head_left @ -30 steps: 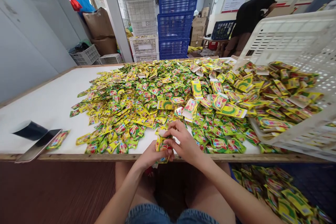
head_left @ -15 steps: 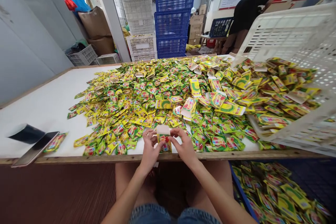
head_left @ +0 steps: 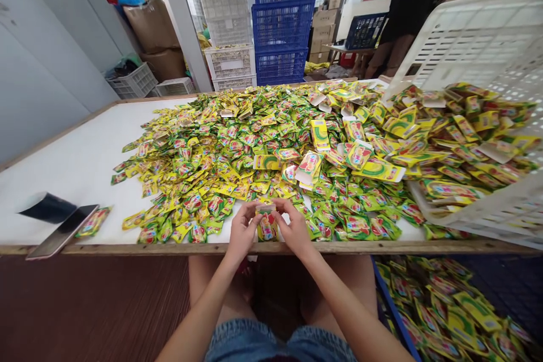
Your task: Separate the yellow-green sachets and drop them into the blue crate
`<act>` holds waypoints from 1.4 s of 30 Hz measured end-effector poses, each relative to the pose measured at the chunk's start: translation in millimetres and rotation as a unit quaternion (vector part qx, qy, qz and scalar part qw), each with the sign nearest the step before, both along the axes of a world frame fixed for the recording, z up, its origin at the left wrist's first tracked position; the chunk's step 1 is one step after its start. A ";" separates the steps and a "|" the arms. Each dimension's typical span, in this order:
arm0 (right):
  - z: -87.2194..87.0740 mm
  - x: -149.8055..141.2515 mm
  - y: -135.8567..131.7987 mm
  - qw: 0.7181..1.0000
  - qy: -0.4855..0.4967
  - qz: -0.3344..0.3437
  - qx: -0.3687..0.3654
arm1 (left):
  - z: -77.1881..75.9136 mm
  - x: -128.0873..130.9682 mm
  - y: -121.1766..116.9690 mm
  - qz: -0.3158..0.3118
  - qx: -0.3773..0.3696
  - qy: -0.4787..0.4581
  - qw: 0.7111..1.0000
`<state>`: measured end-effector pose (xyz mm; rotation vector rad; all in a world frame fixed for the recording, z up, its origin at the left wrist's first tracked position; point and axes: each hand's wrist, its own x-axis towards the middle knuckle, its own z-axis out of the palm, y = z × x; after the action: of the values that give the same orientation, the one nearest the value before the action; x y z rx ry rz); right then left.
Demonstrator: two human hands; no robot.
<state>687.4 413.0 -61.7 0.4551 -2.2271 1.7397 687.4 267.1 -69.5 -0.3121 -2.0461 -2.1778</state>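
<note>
Both my hands meet at the table's near edge around one small green and yellow packet (head_left: 267, 227). My left hand (head_left: 242, 232) pinches its left side and my right hand (head_left: 292, 227) pinches its right side, fingers curled at the packet's top. Just beyond them a large heap of the same packets (head_left: 237, 153) covers the white table (head_left: 80, 164). Several bigger yellow cartons (head_left: 377, 169) lie on the heap to the right.
A tipped white crate (head_left: 479, 56) full of packets rests on the table's right end. A blue bin of packets (head_left: 449, 311) sits on the floor at right. A phone (head_left: 63, 232) lies at the left edge. Stacked crates (head_left: 280, 17) and a bent-over person (head_left: 407, 17) are behind.
My hands rose from below the table edge with the packet to just above it, and the packet's white top flap, open half a second ago, is now folded down under my fingers.
</note>
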 end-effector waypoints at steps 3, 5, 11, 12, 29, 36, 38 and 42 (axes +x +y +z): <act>3.9 2.2 0.2 0.999 0.027 0.012 0.032 | 2.8 2.3 -0.2 -0.009 -0.030 0.011 0.999; 7.2 4.0 0.4 0.999 0.027 0.007 0.040 | 5.7 3.3 0.6 -0.001 -0.033 0.010 0.999; 14.6 1.7 -3.8 0.997 -0.014 -0.035 0.071 | 9.3 -0.3 1.5 0.012 -0.048 -0.025 0.998; 16.1 0.7 -4.4 0.996 -0.022 -0.042 0.076 | 8.8 -1.2 1.4 0.012 -0.044 -0.030 0.998; -3.0 10.2 -6.6 0.999 0.012 -0.017 0.042 | -1.1 7.0 -2.0 0.039 -0.100 0.033 0.994; 53.6 60.6 119.1 0.902 0.039 -0.328 0.277 | -1.5 9.7 -6.0 0.046 -0.029 -0.021 0.998; 72.1 73.2 164.5 0.784 0.018 -0.446 0.432 | -2.3 6.6 -4.4 0.051 -0.025 -0.032 0.998; 79.1 55.5 173.9 0.792 0.066 -0.433 0.425 | -4.0 5.4 0.7 0.046 -0.050 -0.033 0.997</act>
<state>742.9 586.8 17.4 -0.2854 -2.3911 0.2040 692.8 267.8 -73.5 -0.1556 -2.1630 -2.0649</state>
